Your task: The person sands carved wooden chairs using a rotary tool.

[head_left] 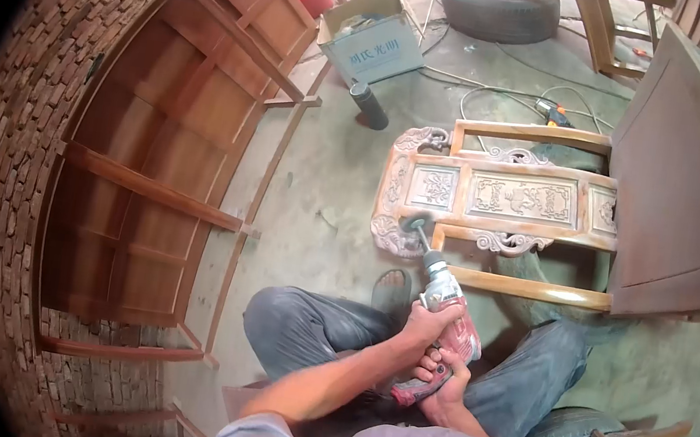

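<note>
A red and silver power drill (457,325) sits between my knees, pointing away from me. My left hand (427,326) is wrapped around its body behind the chuck. Lower down, my right hand (446,389) grips the rear handle. A round sanding disc (417,221) on the drill's shaft overlaps the near corner of the carved wooden chair back (460,189). This chair lies on its back side, with carved panels facing up and scrollwork along its edges. Its wide brown seat panel (686,183) stands upright at the right.
Large wooden panels (148,139) lean along the brick wall (23,114) at left. A cardboard box (377,45), a dark cylinder (369,106) and a tire (498,10) stand farther off. Cables and an orange-black tool (553,114) lie on the floor beyond the chair.
</note>
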